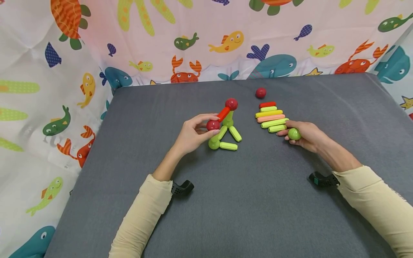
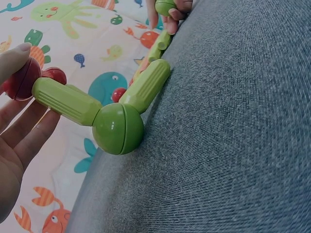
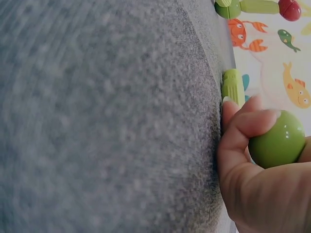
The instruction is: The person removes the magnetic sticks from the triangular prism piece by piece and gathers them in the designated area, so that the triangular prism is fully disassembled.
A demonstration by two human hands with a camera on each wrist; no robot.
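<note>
My left hand (image 1: pixel 192 135) grips a red ball (image 1: pixel 213 125) at a corner of a built frame. A red rod (image 1: pixel 223 114) joins it to another red ball (image 1: pixel 231 104) at the top. Two green balls (image 1: pixel 214 143) form the base, with light green rods (image 1: pixel 228 146) sticking out over the cloth. In the left wrist view, a green rod (image 2: pixel 68 102) runs from the gripped ball down to a green ball (image 2: pixel 118 129). My right hand (image 1: pixel 308 135) holds a loose green ball (image 1: pixel 294 134). Its fingertips reach the nearest green rod (image 1: pixel 277 128) in a row.
Several rods lie side by side in that row, including a yellow rod (image 1: pixel 269 114), an orange rod (image 1: pixel 271 118) and a red rod (image 1: pixel 267 104). Beyond them sits a loose red ball (image 1: pixel 261 92). A grey cloth (image 1: pixel 245 200) covers the table; a sea-animal curtain (image 1: pixel 206 21) hangs behind.
</note>
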